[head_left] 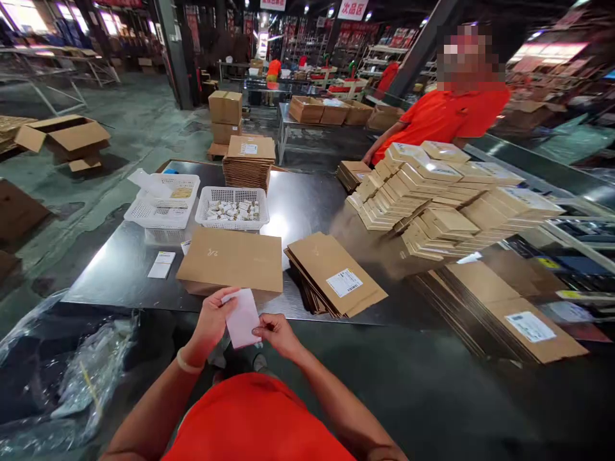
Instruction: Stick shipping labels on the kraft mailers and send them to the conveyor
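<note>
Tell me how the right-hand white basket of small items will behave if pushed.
The white basket will likely slide readily, since the tabletop looks smooth and shiny. It seems unlikely to tip, being broad and low. Its small items lie loose and jumbled, so they may shift.

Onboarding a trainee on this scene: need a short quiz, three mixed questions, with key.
1. True or false: the left hand and the right hand are both on the pale paper.

2. Pick one: what lies just right of the brown box nearest the hands, as the wearer sees it?
A) a white basket
B) a pile of flat cardboard with a label on top
C) a sheet of clear plastic

3. Fill in the blank: the pale wristband is worn on the ____ wrist.

Key:
1. True
2. B
3. left
</note>
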Demonstrator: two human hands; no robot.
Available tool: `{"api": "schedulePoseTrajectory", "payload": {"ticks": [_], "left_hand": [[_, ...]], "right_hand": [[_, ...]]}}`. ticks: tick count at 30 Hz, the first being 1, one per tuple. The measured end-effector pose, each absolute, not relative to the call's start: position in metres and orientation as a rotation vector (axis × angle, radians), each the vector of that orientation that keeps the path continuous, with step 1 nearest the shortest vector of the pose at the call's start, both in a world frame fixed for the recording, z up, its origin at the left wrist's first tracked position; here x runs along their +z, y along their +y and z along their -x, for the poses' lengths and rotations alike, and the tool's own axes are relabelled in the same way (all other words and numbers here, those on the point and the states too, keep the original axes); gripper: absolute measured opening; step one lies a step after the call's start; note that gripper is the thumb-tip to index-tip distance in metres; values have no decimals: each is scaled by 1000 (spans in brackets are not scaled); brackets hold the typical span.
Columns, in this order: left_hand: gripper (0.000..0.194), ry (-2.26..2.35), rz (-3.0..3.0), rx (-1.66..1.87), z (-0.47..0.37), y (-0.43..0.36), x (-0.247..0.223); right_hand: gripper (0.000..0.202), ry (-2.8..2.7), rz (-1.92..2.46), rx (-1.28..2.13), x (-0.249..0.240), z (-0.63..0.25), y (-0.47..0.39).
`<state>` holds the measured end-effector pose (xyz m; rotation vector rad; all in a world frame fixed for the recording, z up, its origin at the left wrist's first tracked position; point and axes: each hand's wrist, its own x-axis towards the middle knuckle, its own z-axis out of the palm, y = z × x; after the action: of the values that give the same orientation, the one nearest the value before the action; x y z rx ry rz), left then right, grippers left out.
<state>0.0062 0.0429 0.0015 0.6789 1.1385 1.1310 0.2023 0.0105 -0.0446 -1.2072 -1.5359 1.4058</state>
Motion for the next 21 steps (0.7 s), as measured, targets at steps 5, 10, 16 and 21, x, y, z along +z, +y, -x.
{"api": "schedulePoseTrajectory", "payload": {"ticks": [5, 10, 16, 21], "left_hand": [[116, 1077, -482, 1126, -6, 30, -16], [78, 1044, -852, 1059, -21, 15, -13], [48, 1210, -896, 1007, -24, 39, -6], [49, 1263, -939, 1045, -28, 54, -4]], "right_hand": [[37, -1199, 1265, 1366, -28, -189, 24], [32, -1217, 1277, 1340, -8, -188, 46], [29, -1335, 1296, 1251, -4, -197, 50], [15, -1439, 1310, 939, -9, -198, 43]]}}
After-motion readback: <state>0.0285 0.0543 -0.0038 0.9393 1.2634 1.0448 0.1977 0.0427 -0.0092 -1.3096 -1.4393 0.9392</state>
